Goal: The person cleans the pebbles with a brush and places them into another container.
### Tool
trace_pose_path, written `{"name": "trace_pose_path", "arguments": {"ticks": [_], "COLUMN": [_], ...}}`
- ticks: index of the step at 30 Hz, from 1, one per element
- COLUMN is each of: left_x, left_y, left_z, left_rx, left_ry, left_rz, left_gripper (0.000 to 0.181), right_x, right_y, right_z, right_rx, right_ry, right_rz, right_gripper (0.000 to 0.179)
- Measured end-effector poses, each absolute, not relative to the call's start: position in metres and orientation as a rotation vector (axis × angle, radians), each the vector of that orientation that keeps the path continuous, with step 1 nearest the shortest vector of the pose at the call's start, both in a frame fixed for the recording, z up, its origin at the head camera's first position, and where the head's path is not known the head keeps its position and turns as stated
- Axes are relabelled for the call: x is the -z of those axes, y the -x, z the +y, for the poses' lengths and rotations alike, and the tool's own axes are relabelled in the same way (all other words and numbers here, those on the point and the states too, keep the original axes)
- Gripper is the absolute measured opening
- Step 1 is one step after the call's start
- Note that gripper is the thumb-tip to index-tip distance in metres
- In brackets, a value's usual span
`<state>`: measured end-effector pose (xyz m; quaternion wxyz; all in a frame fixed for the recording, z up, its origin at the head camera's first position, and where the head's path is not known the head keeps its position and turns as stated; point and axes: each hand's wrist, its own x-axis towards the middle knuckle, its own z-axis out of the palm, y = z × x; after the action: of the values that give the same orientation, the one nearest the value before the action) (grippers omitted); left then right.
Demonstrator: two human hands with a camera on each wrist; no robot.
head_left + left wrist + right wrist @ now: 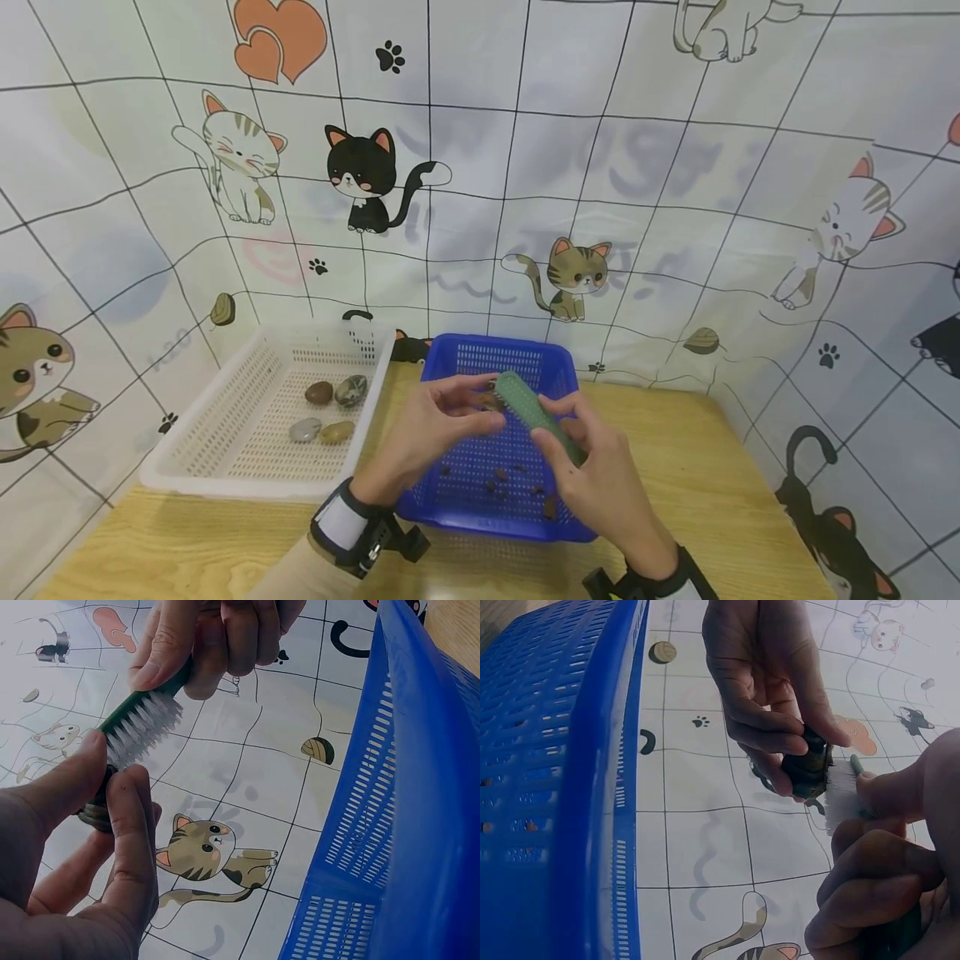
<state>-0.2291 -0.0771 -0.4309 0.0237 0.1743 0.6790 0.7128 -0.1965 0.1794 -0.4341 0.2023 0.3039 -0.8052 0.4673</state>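
My left hand [438,421] pinches a dark, shiny stone [808,766] between thumb and fingers, above the blue basket [495,528]. The stone is mostly hidden in the head view. In my right hand [603,475] is a green scrubbing brush [528,407], gripped with the fingers wrapped round its handle. Its white bristles [142,729] face the stone and appear to touch its side. Small brown bits [501,475] lie scattered on the basket's floor below both hands.
A white basket [232,487] stands to the left with several smooth stones [351,391] inside. Both baskets sit on a wooden table [667,500]. Behind them hangs a cat-print sheet [480,225], which also covers the sides.
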Motion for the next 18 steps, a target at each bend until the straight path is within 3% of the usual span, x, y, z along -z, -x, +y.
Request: {"name": "trace_pose_path", "arguments": {"ticks": [6,18], "left_x": [0.4306,0.4319], "left_y": [0.2294,0.2302], "left_z": [-0.0736,-0.0747], "left_rx": [-2.189,-2.232], "left_ry": [-0.531,-0.479], "left_rz": [2.111,2.051], "left_gripper": [0.06,0.063], "right_x": [0.4352,0.4334], "right_y": [0.1956,0.1966], "right_z": [0.1769,0.1811], "right_rx": [-1.311,-1.323], "right_ry": [-0.906,-0.705], "right_rz": [-2.218,-2.311], "right_gripper": [0.024,0.027]}}
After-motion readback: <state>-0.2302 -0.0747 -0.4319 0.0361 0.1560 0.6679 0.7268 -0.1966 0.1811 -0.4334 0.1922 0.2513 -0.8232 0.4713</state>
